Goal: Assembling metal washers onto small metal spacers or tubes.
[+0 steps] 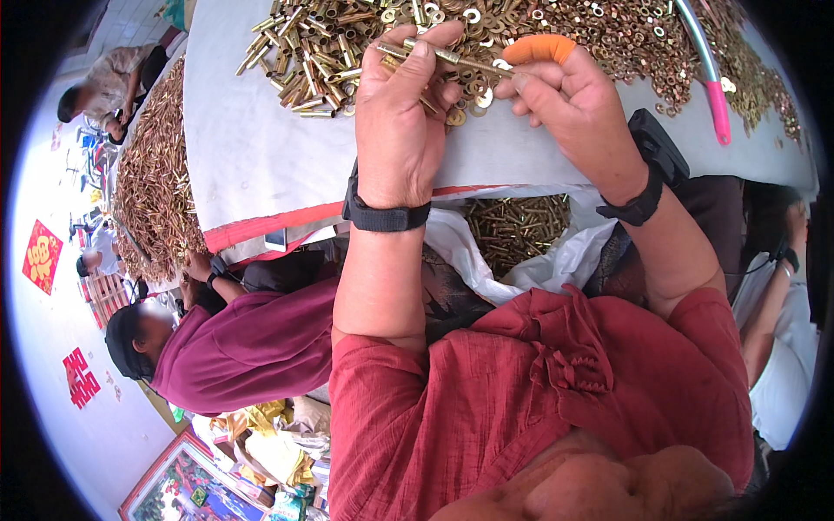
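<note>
My left grip [395,108] is closed on a brass sleeve [445,56], held between thumb and fingers above the table [261,148], with more metal pieces tucked into the same palm; how many, I cannot tell. My right grip [580,104] pinches the far end of a thin threaded rod [486,68], which runs in line with the sleeve; how deep it sits inside is hidden. The step looks like fitting the two together, so I would hold the sleeve dead still, let the right fingertips do the fine work, and keep both parts on one axis, since a slant would probably bind. The orange cover [539,49] on one right finger may dull my touch, so I favour a light pinch. Washers [478,89] lie just between the hands, loose sleeves [321,61] to the left, nuts [599,52] to the right. Nearer my lap, an open white bag [465,252] holds more long metal pieces.
</note>
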Tool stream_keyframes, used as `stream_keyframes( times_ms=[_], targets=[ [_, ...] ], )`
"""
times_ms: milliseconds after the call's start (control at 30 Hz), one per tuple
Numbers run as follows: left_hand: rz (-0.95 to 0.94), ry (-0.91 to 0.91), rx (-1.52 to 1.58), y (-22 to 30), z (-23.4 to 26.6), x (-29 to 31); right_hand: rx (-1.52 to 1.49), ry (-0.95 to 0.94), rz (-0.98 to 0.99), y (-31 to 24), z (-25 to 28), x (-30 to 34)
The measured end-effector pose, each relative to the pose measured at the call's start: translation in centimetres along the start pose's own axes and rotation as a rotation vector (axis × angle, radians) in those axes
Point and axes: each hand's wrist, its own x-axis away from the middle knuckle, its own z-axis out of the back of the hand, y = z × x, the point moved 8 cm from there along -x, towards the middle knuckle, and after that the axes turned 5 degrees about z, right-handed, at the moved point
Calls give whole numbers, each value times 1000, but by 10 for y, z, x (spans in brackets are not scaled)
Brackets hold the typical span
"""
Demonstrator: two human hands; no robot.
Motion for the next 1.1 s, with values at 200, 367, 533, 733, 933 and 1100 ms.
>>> stream_keyframes(
  times_ms=[200, 367, 533, 733, 933, 1100],
  targets=[
    [121, -170, -3, -22, -20, 1, 8, -12, 42, 3, -5, 2],
    [318, -222, 197, -38, -38, 15, 189, -87, 105, -27, 12, -12],
    [176, -190, 159, -18, -21, 3, 540, -109, 200, -27, 31, -16],
    [89, -118, -17, -12, -7, 0, 1004, -262, 250, -13, 25, 10],
    [141, -85, -191, -22, -15, 2, 1087, -173, 334, -13, 33, 2],
    [-60, -83, -853, -23, -26, 4, 644, -159, 79, 2, 55, -9]
  ],
)
